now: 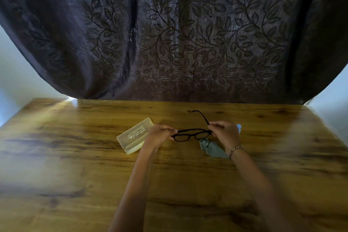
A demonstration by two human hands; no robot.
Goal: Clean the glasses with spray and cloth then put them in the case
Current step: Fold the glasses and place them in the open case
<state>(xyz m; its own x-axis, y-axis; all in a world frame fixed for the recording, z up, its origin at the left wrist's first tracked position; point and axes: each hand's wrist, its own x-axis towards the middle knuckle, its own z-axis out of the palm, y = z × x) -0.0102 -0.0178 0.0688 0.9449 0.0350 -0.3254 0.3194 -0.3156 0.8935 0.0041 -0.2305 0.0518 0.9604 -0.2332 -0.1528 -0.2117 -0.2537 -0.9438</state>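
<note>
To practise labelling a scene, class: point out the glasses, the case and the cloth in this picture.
glasses (192, 134): head view, on the bridge between the lenses.
case (134, 133): head view, on its pale printed top.
cloth (213, 149): head view, on the middle of the blue-grey fabric.

head | 1 view | looks forward and down | table (75, 156) near | curtain (188, 34) ahead

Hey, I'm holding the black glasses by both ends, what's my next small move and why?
Probably let the right hand go and reach for the crumpled blue-grey cloth beside its wrist, while the left hand holds the black-framed glasses in its grip. Both hands pinch the frame ends, one temple arm is unfolded, and the cloth lies loose on the wooden table.
</note>
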